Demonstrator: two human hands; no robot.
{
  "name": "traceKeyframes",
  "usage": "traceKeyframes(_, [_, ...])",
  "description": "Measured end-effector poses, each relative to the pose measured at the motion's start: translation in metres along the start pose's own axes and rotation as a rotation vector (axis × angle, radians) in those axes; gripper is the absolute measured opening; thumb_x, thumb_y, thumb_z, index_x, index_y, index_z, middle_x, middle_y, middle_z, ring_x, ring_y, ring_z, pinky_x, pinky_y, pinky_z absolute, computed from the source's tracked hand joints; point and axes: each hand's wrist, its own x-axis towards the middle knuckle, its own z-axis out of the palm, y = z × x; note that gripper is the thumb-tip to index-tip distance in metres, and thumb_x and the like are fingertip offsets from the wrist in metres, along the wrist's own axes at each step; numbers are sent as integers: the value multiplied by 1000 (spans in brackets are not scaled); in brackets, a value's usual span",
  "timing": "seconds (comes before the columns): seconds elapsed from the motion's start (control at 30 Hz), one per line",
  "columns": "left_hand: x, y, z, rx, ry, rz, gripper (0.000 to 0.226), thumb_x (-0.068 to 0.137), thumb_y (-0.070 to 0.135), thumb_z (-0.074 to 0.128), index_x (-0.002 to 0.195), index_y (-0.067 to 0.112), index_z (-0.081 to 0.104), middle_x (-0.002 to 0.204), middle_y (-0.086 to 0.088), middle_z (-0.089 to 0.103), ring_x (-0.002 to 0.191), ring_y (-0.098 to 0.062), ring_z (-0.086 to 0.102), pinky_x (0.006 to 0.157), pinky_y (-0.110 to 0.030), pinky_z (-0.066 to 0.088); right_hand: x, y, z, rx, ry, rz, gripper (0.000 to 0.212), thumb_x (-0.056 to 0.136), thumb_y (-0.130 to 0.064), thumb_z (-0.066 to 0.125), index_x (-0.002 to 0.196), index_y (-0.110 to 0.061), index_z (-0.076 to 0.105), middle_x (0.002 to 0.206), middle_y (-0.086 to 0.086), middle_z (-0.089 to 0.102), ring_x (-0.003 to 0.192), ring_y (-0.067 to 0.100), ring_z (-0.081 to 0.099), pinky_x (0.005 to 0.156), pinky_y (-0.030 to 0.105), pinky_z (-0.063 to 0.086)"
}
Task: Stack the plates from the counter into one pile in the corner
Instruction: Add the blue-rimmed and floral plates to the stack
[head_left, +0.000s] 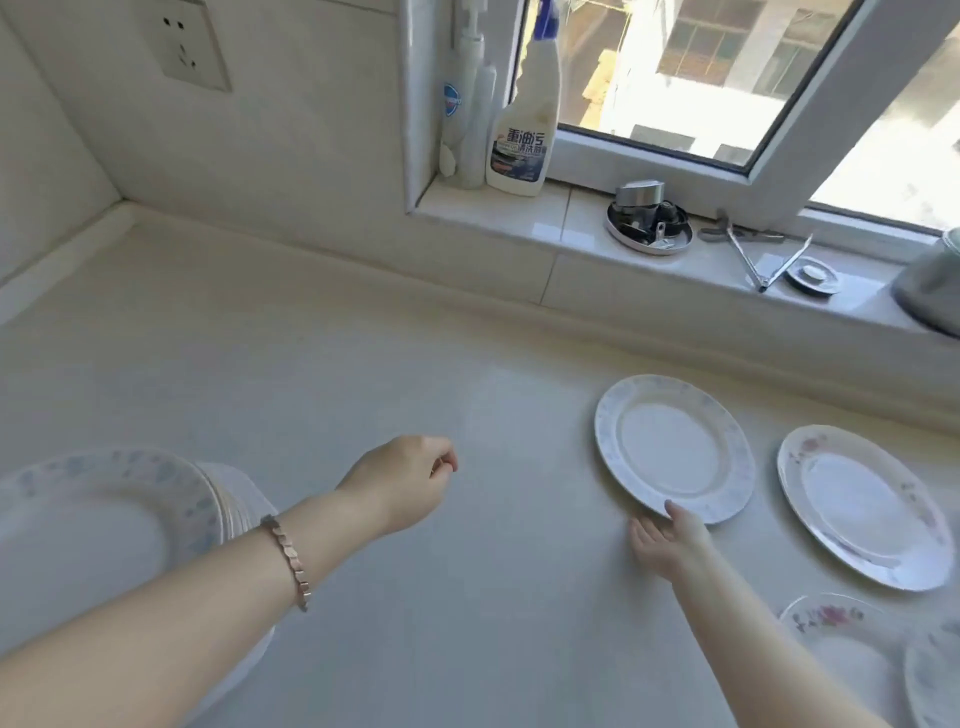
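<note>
pale counter (322, 364) fills the lower frame. cream tiled walls (291, 104) meet in a corner at upper left, bearing a wall socket (188, 44). window (701, 78) upper right, daylight entering; tiled sill (519, 213) beneath holds a spray bottle (524, 140).

Right hand (670, 540), fingers extended, contacts the near rim of the blue-patterned plate (672, 447) at centre right. Left hand (402, 480), loosely curled, hovers mid-frame. Plate stack (104, 514) at lower left.
</note>
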Motion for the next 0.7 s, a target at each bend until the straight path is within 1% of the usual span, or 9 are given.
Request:
traceKeyframes(0.1, [7,17,10,-35,-42,-28,27,92,19,40,105,19,64,89,4,58,85,-20,57,72,-23,42,21,-12,-3,161,-38,-51,50,95,-29,48,141,-12,36,149,-5,38,136,11,39,108,21,33])
traceKeyframes(0.17, [9,23,14,-75,-56,-61,25,92,19,41,102,19,64,90,4,61,87,-21,59,72,-26,44,32,-13,-3,200,-11,-92,35,94,-26,50,128,-16,47,145,-6,43,132,12,43,98,22,39])
traceKeyframes(0.27, [10,22,17,-217,-65,-126,21,92,16,42,87,20,62,88,4,64,91,-20,63,75,-26,48,43,-11,-5,149,31,-179,40,97,-11,44,136,-10,38,147,3,41,134,20,40,103,34,37])
traceKeyframes(0.4, [9,15,15,-471,-43,-223,26,93,8,43,75,21,55,81,-2,64,72,-14,61,63,-22,44,26,-10,-17,71,-65,-174,47,96,3,38,142,-6,33,138,9,49,133,25,43,110,36,34])
traceKeyframes(0.43, [9,14,14,-534,-26,-254,23,94,7,43,78,17,56,80,-4,63,69,-13,60,61,-22,43,15,-8,-21,31,-108,-176,45,96,4,38,139,-5,36,126,9,58,126,23,52,103,31,41])
traceKeyframes(0.5, [9,15,11,-683,20,-314,12,96,10,42,95,10,54,79,-5,60,65,-15,58,58,-24,43,-9,0,-28,-93,-218,-190,34,94,5,39,126,-6,45,87,2,76,83,12,73,69,19,57])
traceKeyframes(0.57, [6,14,5,-824,52,-346,15,98,19,40,111,13,45,80,-4,56,64,-18,56,57,-27,43,-38,9,-28,-255,-331,-206,25,92,7,41,112,-5,52,62,-1,74,54,10,70,47,20,56])
traceKeyframes(0.63, [-3,8,-4,-845,79,-340,18,99,30,37,110,17,41,83,-4,54,64,-21,56,56,-29,45,-67,20,-16,-402,-475,-212,21,89,8,44,102,-1,58,64,2,74,54,13,70,48,22,56])
traceKeyframes(0.7, [-15,-8,-15,-630,198,-306,23,97,36,39,97,13,45,78,-1,52,69,-25,55,54,-29,43,-96,33,0,-534,-601,-212,20,87,7,48,96,-1,64,66,5,74,55,16,70,50,24,57])
